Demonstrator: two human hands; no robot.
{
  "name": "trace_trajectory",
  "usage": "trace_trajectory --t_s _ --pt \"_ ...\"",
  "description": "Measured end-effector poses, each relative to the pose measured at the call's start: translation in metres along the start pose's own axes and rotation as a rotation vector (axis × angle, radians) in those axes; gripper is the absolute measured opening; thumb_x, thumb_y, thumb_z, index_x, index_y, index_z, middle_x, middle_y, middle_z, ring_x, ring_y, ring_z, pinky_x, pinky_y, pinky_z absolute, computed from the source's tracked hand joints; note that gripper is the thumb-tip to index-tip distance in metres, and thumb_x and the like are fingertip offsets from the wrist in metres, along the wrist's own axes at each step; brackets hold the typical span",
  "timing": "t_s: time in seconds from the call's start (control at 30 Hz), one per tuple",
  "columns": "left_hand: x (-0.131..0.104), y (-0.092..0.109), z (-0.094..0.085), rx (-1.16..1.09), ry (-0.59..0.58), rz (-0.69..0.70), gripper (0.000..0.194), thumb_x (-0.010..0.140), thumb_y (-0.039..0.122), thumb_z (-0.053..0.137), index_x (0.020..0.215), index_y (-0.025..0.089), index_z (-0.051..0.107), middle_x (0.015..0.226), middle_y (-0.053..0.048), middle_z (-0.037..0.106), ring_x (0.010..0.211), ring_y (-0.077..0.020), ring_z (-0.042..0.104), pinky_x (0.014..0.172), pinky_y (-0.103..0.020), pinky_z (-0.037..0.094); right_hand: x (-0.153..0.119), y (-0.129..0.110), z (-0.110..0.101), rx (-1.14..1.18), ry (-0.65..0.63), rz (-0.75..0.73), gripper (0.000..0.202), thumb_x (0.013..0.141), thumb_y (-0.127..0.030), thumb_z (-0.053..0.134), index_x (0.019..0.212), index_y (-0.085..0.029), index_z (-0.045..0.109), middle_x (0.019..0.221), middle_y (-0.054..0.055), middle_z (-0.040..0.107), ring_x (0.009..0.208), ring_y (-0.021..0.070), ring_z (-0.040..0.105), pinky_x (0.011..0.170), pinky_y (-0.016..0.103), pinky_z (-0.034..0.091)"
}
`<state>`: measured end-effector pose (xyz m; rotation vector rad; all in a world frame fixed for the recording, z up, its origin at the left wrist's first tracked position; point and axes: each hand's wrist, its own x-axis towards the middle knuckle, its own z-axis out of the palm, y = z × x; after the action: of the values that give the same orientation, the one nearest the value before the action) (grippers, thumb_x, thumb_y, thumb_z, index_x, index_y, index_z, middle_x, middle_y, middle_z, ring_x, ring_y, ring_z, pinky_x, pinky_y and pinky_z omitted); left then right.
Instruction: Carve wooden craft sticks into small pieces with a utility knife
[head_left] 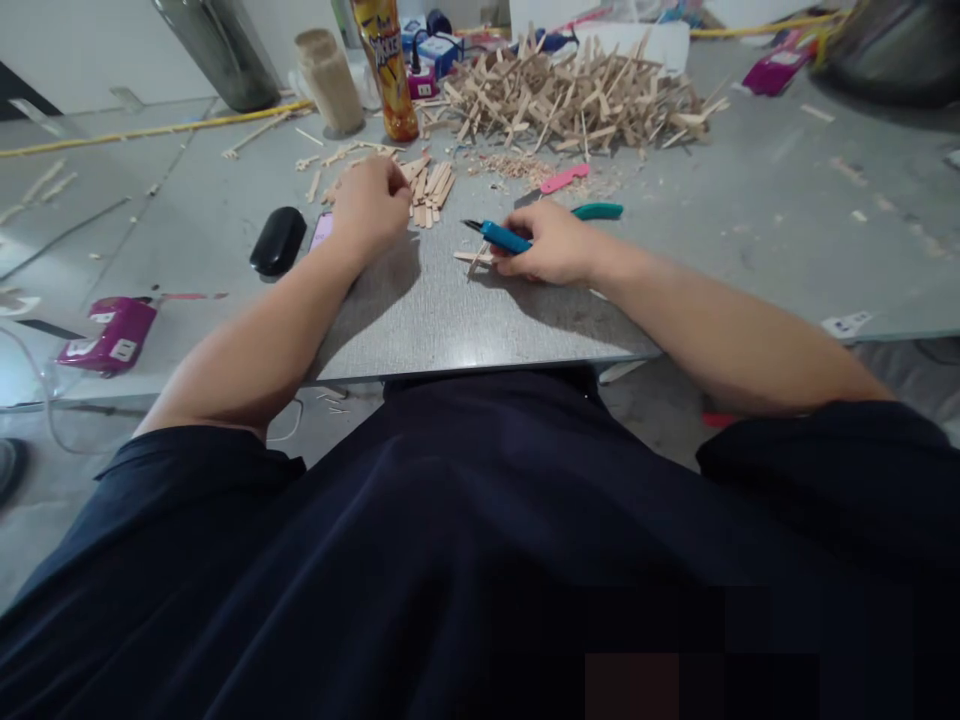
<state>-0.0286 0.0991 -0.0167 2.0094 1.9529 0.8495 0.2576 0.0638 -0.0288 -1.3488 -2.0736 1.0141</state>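
My left hand (373,205) is at the left end of a small stack of flat wooden sticks (433,195). Its fingers are curled together, and whatever is between them is hidden. In my right hand (553,240) is a blue tool with a dark pointed tip (506,237), angled to the left; its exact kind is unclear. Below that tool, a few loose wooden sticks (471,257) stick out from under my right fingers. Behind this hand lie a pink-handled knife (564,179) and a teal handle (598,211), partly covered.
A large heap of wooden sticks (570,95) fills the back of the grey table (442,320), with shavings (514,166) before it. A jar (330,82) and an orange-labelled bottle (388,70) stand behind my left hand. Leftward are a black case (278,241) and a purple device (120,335).
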Motion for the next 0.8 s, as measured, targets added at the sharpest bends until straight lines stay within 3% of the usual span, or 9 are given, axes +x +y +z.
trace_trajectory --t_s 0.13,0.17,0.2,0.27,0.33,0.37,0.53,0.67,0.8 --pt "0.003 -0.012 0.000 0.231 -0.069 0.056 0.016 0.093 0.043 0.074 0.100 0.031 0.082 0.116 -0.008 0.084 0.127 -0.0340 0.067 0.115 -0.051 0.046 0.006 0.006 -0.001 -0.040 0.105 0.001 0.039 0.082 -0.017 0.101 0.087 -0.030 0.065 0.086 0.004 0.073 0.075 0.0317 0.073 0.071 0.048 0.060" --pt "0.004 -0.016 0.003 0.189 -0.112 0.119 0.021 0.093 0.048 0.072 0.101 0.032 0.081 0.112 -0.007 0.082 0.126 -0.0320 0.063 0.115 -0.049 0.043 0.007 0.009 -0.003 -0.052 0.138 -0.005 0.038 0.084 -0.021 0.100 0.087 -0.031 0.064 0.086 0.005 0.073 0.078 0.0337 0.075 0.074 0.050 0.061" --pt "0.006 -0.021 0.007 0.154 -0.074 0.142 0.020 0.087 0.051 0.070 0.092 0.033 0.077 0.102 -0.008 0.078 0.125 -0.0334 0.059 0.115 -0.050 0.039 0.009 0.011 -0.005 -0.059 0.166 -0.013 0.035 0.086 -0.024 0.099 0.087 -0.032 0.064 0.086 0.005 0.074 0.083 0.0359 0.076 0.078 0.052 0.062" --pt "0.012 -0.030 0.017 0.136 -0.178 0.239 0.020 0.083 0.054 0.071 0.086 0.035 0.073 0.096 -0.009 0.072 0.132 -0.0367 0.052 0.118 -0.051 0.034 0.011 0.015 -0.009 -0.067 0.204 -0.028 0.031 0.088 -0.030 0.096 0.087 -0.033 0.064 0.089 0.006 0.077 0.094 0.0393 0.079 0.085 0.055 0.063" --pt "0.017 -0.039 0.025 0.121 -0.140 0.229 0.022 0.079 0.054 0.068 0.074 0.033 0.061 0.095 -0.010 0.068 0.131 -0.0374 0.049 0.117 -0.052 0.031 0.012 0.016 -0.011 -0.097 0.233 -0.054 0.033 0.089 -0.035 0.095 0.084 -0.033 0.063 0.093 0.007 0.080 0.104 0.0404 0.078 0.091 0.056 0.063" --pt "0.020 -0.042 0.028 0.144 -0.217 0.241 0.026 0.074 0.055 0.074 0.073 0.032 0.060 0.097 -0.011 0.068 0.129 -0.0380 0.048 0.116 -0.053 0.032 0.012 0.016 -0.012 -0.122 0.236 -0.067 0.035 0.088 -0.036 0.096 0.082 -0.033 0.062 0.095 0.008 0.081 0.107 0.0405 0.078 0.093 0.056 0.062" --pt "0.022 -0.046 0.028 0.123 -0.174 0.287 0.021 0.077 0.055 0.074 0.074 0.035 0.070 0.083 -0.011 0.066 0.136 -0.0413 0.045 0.119 -0.057 0.031 0.007 0.008 -0.006 -0.249 0.122 -0.092 0.041 0.082 -0.028 0.101 0.075 -0.030 0.060 0.092 0.008 0.078 0.098 0.0406 0.078 0.092 0.059 0.063" --pt "0.015 -0.037 0.021 0.088 -0.087 0.293 0.020 0.076 0.048 0.073 0.064 0.034 0.064 0.092 -0.016 0.068 0.139 -0.0475 0.044 0.120 -0.063 0.028 0.005 0.005 0.003 -0.305 0.096 -0.124 0.041 0.078 -0.018 0.102 0.076 -0.029 0.063 0.094 0.008 0.078 0.104 0.0429 0.079 0.095 0.059 0.063" --pt "0.007 -0.030 0.021 -0.016 -0.095 0.329 0.011 0.077 0.049 0.075 0.071 0.039 0.073 0.101 -0.014 0.066 0.140 -0.0459 0.039 0.123 -0.061 0.022 0.006 0.008 0.010 -0.376 0.133 -0.148 0.040 0.077 -0.013 0.097 0.079 -0.030 0.060 0.094 0.008 0.078 0.110 0.0445 0.078 0.098 0.059 0.064"
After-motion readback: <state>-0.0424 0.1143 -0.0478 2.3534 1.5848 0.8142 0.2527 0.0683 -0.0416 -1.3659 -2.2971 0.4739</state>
